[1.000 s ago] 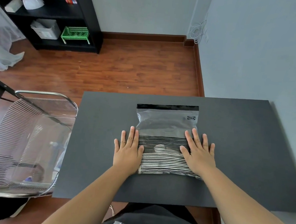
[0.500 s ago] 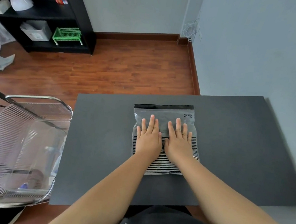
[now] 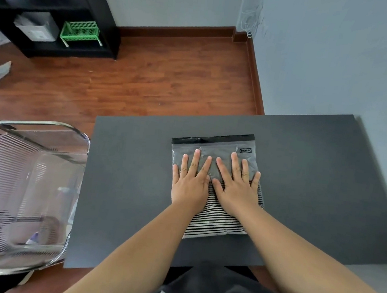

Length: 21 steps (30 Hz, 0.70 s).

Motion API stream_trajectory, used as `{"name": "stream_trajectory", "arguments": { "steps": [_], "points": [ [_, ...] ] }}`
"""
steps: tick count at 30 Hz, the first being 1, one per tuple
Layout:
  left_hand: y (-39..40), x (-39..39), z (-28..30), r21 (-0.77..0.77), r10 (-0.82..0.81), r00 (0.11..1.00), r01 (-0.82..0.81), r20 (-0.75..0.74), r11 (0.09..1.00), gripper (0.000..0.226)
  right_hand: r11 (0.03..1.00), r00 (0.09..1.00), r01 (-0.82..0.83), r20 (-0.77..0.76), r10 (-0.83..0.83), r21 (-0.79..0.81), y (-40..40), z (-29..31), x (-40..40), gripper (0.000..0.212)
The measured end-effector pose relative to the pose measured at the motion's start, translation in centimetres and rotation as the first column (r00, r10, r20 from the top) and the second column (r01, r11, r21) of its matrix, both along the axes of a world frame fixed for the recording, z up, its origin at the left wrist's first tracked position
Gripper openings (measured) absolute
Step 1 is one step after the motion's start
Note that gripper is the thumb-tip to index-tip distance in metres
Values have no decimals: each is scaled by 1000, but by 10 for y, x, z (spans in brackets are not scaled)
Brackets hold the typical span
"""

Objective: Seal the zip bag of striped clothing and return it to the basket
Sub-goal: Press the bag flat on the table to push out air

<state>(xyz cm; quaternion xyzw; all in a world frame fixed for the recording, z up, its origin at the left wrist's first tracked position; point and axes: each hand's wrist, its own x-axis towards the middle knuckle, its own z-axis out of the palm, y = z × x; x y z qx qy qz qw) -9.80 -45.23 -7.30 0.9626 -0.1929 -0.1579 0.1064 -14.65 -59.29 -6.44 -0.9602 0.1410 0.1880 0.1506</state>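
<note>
zip bag (image 3: 213,148) flat on the dark table (image 3: 315,183), black zip strip at far edge, striped clothing (image 3: 213,222) in its near half | left hand (image 3: 189,184) and right hand (image 3: 235,189) side by side, palms down on bag, fingers straight and slightly spread | wire basket (image 3: 23,190) left of table, off its edge

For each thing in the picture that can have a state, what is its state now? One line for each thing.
zip bag: flat on the table, under both palms; whether its black strip is sealed cannot be told.
striped clothing: folded inside the bag.
left hand: open, fingers straight, presses the bag.
right hand: open, fingers straight, presses the bag.
wire basket: upright beside the table.
</note>
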Motion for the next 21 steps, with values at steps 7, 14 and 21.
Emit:
{"name": "stream_trajectory", "arguments": {
  "steps": [7,14,21],
  "points": [
    [4,1,-2,-12,18,1000,-18,-2,1000,55,1000,999,29,29,-29,-8,-9,-5,0,59],
    [46,16,-5,36,67,998,-67,3,997,57,982,987,161,32,-158,-98,-65,-7,-9,58],
    [33,28,18,0,18,1000,-18,14,1000,62,997,986,81,145,-78,-12,-40,11,26,64]
  ]
}}
